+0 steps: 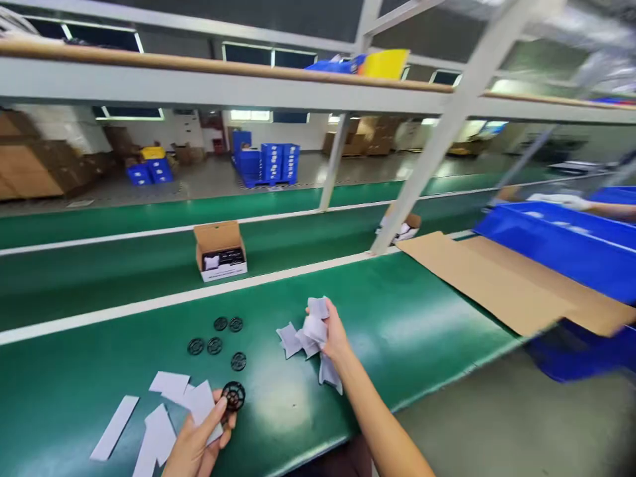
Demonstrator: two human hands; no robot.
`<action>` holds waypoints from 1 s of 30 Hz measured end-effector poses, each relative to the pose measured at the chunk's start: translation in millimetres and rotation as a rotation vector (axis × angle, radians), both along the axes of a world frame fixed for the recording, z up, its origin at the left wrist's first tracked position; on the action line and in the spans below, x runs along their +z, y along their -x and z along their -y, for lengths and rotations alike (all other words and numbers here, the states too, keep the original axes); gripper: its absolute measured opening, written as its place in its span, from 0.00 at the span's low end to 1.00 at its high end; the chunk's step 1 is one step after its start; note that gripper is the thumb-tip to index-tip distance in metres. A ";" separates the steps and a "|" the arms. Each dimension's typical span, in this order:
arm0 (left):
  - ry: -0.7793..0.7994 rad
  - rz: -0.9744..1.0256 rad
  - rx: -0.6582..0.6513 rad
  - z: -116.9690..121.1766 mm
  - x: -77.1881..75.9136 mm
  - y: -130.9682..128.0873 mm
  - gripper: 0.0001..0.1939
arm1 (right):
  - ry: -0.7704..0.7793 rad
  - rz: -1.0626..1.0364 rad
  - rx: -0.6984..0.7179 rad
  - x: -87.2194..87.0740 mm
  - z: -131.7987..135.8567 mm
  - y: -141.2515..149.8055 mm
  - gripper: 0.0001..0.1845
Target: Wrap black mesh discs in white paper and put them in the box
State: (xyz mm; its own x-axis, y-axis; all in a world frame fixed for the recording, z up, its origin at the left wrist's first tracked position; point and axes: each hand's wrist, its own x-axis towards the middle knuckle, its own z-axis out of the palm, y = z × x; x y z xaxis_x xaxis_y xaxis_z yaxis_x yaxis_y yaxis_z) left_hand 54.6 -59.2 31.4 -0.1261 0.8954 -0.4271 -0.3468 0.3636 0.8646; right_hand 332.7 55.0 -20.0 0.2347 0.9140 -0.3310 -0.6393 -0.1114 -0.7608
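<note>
My left hand [203, 434] pinches a black spoked disc [233, 396] between thumb and fingers. A white card [201, 401] lies against the same hand; whether it is gripped too I cannot tell. More white cards [159, 430] are spread on the green bench around it. Beyond them sit several black discs [214, 345], lying flat. Farther right, my right hand [334, 334] is closed round small white packets [315, 328]. Other white packets [291, 339] lie beside and under that hand on the bench.
An opened carton [221, 255] with black parts and a white packet stands on the belt behind the bench. Another carton [402, 225] is partly behind a slanted post [432, 152]. Flat cardboard [501, 278] and a blue bin [561, 245] are at right, near another person's arm.
</note>
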 end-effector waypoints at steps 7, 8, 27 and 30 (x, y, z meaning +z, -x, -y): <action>0.015 0.135 -0.083 -13.8 -8.9 20.9 0.22 | 0.115 0.094 -0.079 -5.8 -8.0 2.8 0.30; 0.016 0.135 -0.093 -15.5 -11.7 25.6 0.21 | 0.127 0.110 -0.082 -5.2 -10.2 2.4 0.30; -0.193 0.058 -0.564 -66.6 -26.7 -39.6 0.20 | -0.018 0.055 0.244 -10.7 58.8 72.0 0.30; -0.179 0.035 -0.561 -70.0 -30.4 -47.8 0.20 | 0.115 0.044 0.096 -1.2 52.2 70.7 0.36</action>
State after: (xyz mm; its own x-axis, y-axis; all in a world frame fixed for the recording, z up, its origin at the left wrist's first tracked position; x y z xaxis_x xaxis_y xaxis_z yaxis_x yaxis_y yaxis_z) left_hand 102.3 10.8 1.0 0.3990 0.8798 -0.2586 -0.1735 0.3493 0.9208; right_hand 262.0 2.8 -21.3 0.1651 0.8897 -0.4257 -0.5878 -0.2579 -0.7668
